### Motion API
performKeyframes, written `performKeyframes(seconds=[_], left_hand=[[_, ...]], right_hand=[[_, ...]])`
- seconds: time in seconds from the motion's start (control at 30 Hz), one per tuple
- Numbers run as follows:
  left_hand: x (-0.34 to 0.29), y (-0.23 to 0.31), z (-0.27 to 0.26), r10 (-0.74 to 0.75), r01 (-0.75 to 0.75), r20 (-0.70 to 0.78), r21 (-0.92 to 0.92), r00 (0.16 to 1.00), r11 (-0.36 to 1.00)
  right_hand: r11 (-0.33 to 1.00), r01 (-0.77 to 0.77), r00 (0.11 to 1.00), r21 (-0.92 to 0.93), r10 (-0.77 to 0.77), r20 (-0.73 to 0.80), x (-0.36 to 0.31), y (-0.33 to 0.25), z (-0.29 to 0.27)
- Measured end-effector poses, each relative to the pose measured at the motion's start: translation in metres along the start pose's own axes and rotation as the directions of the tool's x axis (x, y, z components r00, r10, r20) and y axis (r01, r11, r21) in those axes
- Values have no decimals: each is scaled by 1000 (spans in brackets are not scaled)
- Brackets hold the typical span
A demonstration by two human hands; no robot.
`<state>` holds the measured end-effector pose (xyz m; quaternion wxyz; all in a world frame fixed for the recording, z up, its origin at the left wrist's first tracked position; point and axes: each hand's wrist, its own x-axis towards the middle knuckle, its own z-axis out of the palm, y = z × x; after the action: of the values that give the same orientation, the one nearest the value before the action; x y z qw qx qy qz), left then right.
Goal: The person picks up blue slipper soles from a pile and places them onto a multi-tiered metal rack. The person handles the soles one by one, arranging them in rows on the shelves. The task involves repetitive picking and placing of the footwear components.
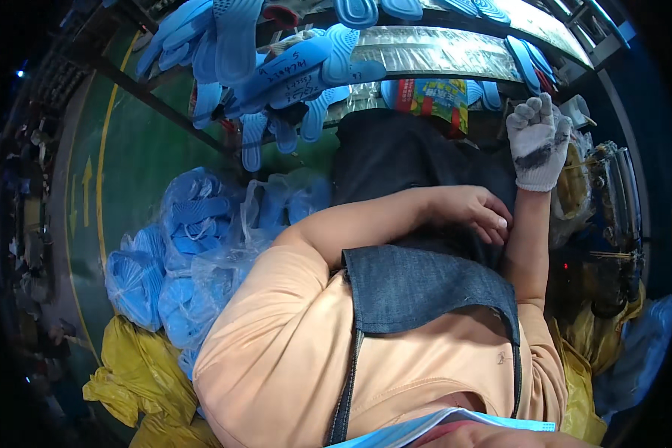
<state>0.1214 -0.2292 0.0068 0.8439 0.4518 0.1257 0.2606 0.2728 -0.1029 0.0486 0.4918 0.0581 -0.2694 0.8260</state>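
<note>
Head view. The left hand point(467, 205), bare, reaches across the lap, its fingertips just beside the right forearm point(532, 239); whether they touch cannot be told. Its fingers are bent and its palm is hidden, so whether it grips anything cannot be told. The right hand point(539, 145) is raised at the right end of the rack, fingers half curled above a visible palm. It wears the white glove point(537, 179), knitted, ribbed at the cuff and darkly smudged across the palm.

A gap separates the hands. Ahead, the front edge of the rack shelf point(440, 56) bounds the reach; to the left, green floor point(142, 134) extends to a yellow line point(102, 179).

Materials: the shelf has a glossy, wrinkled covering; the blue soles point(291, 78) are smooth and elongated, many overhanging its edge. Smooth dark cloth point(396, 153) covers the lap below a coarse denim bib point(425, 287).

Surroundings: thin clear bags point(209, 280) of blue pieces crowd the left side, above creased yellow sacks point(142, 373). A metal frame point(627, 194) stands right of the glove, limiting sideways movement; a colourful printed bag point(440, 97) sits by the shelf.
</note>
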Motion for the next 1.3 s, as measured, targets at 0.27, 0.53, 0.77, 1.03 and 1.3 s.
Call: performKeyframes(seconds=[0.27,0.53,0.77,1.03,1.3], left_hand=[[-115,129,72,822,-755,136,500,553,425],[-147,155,181,984,-986,177,154,-37,-65],[-134,194,167,695,-822,647,182,-313,-540],[-148,175,182,901,-899,408,435,148,-49],[-132,189,191,891,-958,450,276,58,-77]], right_hand=[[998,6,980,62,7,-200,10,9,-75],[984,-35,979,173,69,-193,-5,30,-130],[980,-56,962,189,104,-252,-3,39,-111],[993,-34,952,112,66,-299,-9,33,-113],[994,-40,936,107,74,-345,-5,32,-111]])
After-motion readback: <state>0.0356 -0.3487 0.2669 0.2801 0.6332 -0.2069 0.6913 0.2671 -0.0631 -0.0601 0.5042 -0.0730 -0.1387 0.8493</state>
